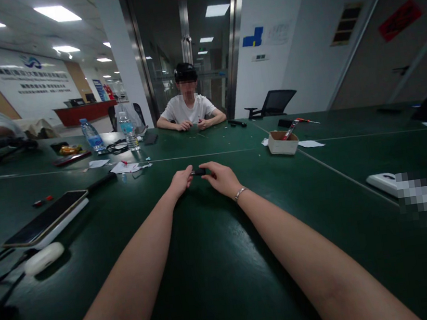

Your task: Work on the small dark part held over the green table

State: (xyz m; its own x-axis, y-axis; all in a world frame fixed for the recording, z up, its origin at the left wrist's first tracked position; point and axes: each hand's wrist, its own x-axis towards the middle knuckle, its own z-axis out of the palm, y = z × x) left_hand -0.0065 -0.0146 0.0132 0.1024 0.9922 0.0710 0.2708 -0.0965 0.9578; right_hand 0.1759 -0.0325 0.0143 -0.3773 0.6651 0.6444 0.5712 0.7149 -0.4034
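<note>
A small black stick-like object point(199, 172) bridges the gap between my two hands, just above or on the green table. Its kind is too small to make out; a thin, paler bit shows at its left end. The fingers of my left hand point(181, 181) are pinched at that left end, and their tips partly cover it. From the other side, the thumb and forefinger of my right hand point(221, 178) grip the black object's right end. A metal bracelet point(241, 193) circles my right wrist.
The green table point(211, 265) spreads all around. A phone point(46, 219) on a white box, a white case point(44, 259) and cables lie left. Bottles point(128, 132) and paper scraps point(125, 167) stand farther off. A small box point(282, 143) is right; a person point(190, 108) sits opposite.
</note>
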